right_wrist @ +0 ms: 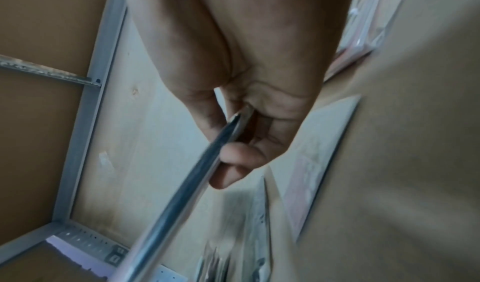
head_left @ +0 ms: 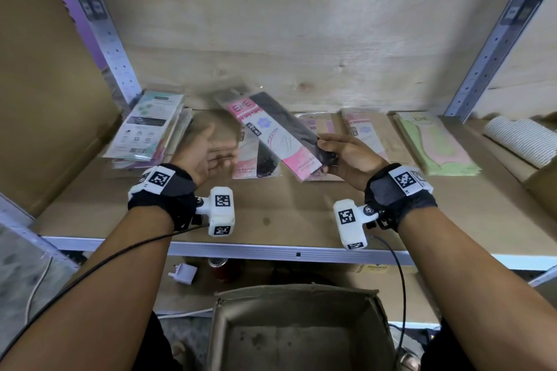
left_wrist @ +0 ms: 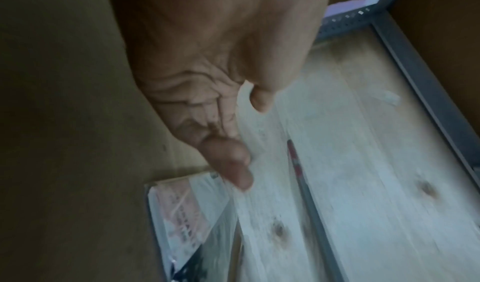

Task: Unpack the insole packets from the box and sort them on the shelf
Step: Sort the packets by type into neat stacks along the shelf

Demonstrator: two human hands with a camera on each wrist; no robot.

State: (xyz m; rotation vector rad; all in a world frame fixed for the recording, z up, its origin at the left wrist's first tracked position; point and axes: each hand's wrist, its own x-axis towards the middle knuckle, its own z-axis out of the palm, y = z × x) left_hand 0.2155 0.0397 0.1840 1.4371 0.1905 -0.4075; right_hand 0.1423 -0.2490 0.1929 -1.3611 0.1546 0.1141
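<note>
- We hold one packet [head_left: 277, 132] in the air over the shelf [head_left: 271, 214]: our right hand [head_left: 346, 156] pinches its near end, our left hand [head_left: 200, 156] is spread, palm up, holding nothing.
- We judge sorting nearly done: the box [head_left: 301, 328] at 6 o'clock looks empty.
- Next we need the matching pile; the pink packets [head_left: 256, 159] at 12 look likeliest.
- Other piles lie at 10 and 2, on a plywood board in a metal rack.
</note>
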